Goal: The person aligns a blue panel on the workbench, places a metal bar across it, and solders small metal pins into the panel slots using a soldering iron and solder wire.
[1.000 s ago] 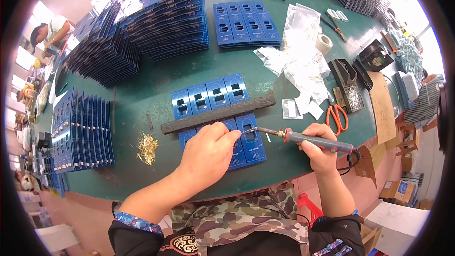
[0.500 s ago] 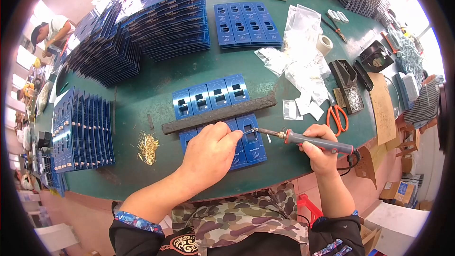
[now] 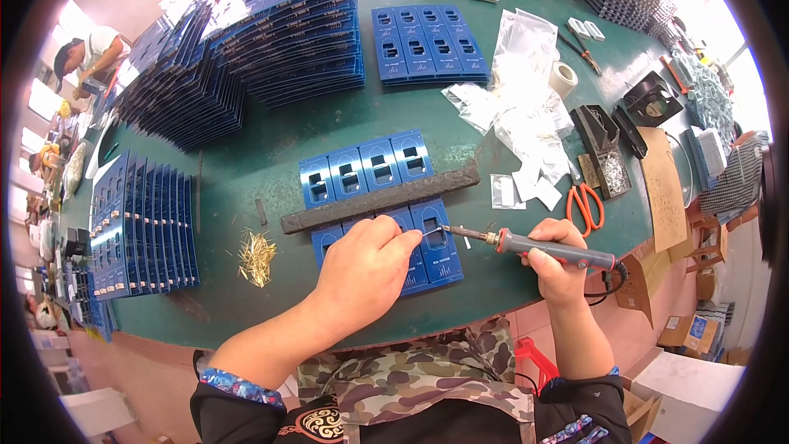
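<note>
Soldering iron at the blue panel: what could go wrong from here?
Burn: the soldering iron in the right hand points toward the left hand; if hot, a slip might burn it.

Shift: the dark bar lies across the blue panel; a bump could move either.

Snag: the iron's cord loops by the edge of the green table; a catch could jerk the iron.

panel (image 3: 363,166): blue | bar (image 3: 380,196): charcoal | soldering iron (image 3: 564,252): grey-red | tabletop (image 3: 238,189): green | apron (image 3: 427,378): camouflage
</note>
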Motion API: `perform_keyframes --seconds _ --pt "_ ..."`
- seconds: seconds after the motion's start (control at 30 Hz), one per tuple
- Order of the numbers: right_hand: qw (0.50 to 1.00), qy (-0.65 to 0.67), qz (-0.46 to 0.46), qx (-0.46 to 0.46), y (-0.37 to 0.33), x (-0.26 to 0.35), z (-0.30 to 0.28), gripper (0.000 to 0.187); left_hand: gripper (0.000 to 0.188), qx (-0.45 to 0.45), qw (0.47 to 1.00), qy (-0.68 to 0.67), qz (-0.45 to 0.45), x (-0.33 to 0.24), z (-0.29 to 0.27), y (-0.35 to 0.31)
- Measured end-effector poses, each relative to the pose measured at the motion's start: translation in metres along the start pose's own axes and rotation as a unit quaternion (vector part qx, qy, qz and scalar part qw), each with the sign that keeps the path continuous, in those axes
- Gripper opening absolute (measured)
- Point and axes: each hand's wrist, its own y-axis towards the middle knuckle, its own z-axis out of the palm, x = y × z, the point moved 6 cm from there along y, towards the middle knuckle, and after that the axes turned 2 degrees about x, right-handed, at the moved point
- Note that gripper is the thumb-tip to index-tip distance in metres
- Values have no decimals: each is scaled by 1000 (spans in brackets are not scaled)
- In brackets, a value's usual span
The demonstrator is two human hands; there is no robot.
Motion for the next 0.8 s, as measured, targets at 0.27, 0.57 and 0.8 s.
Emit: perform_keyframes --seconds 0.27,0.57,0.8 --pt "1000 -9 -7 13 0 2 3 18 22 8 1000 6 -1 0 1 0" --pt "1000 28 9 -10 -1 -1 -2 18 21 4 1000 9 0 -1 1 1" --pt "999 -29 -27 20 0 4 5 18 22 -2 1000 4 -1 0 0 0"
